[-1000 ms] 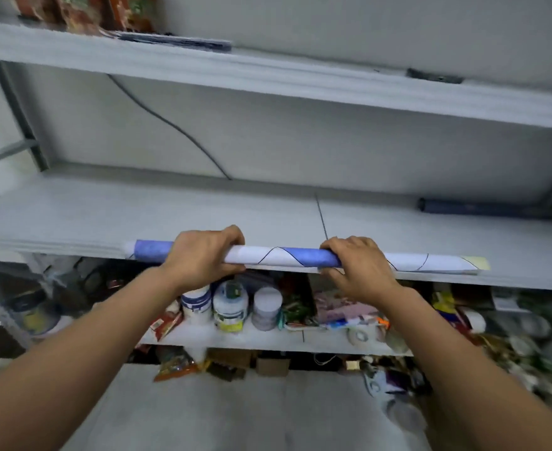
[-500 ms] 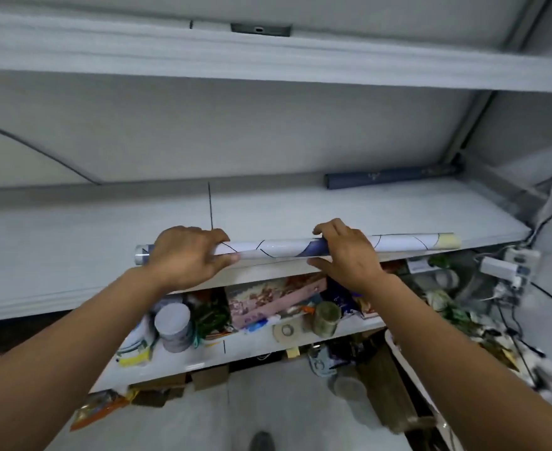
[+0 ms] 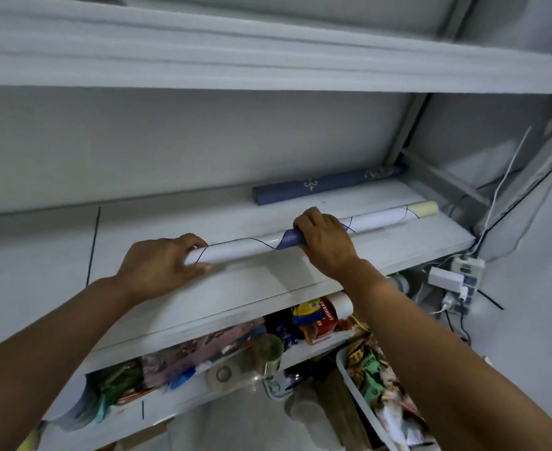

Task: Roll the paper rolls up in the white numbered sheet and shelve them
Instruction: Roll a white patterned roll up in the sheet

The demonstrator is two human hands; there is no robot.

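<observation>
The paper bundle [image 3: 245, 250] lies lengthwise on the middle shelf [image 3: 170, 229], between its front edge and the wall; the left grip [image 3: 157, 265] holds the bundle's left end, the right grip [image 3: 325, 239] holds it right of the middle; a second roll [image 3: 326, 187] lies behind, against the wall; 1 upper shelf [image 3: 268, 60] runs above; the lower shelf [image 3: 183, 397] beneath carries a tape roll [image 3: 223, 374], a jar [image 3: 269, 351] to its right and a box [image 3: 325, 319] further right; a basket [image 3: 349, 379] sits below the box; a power strip [image 3: 463, 278] is beyond the middle shelf's right end.
</observation>
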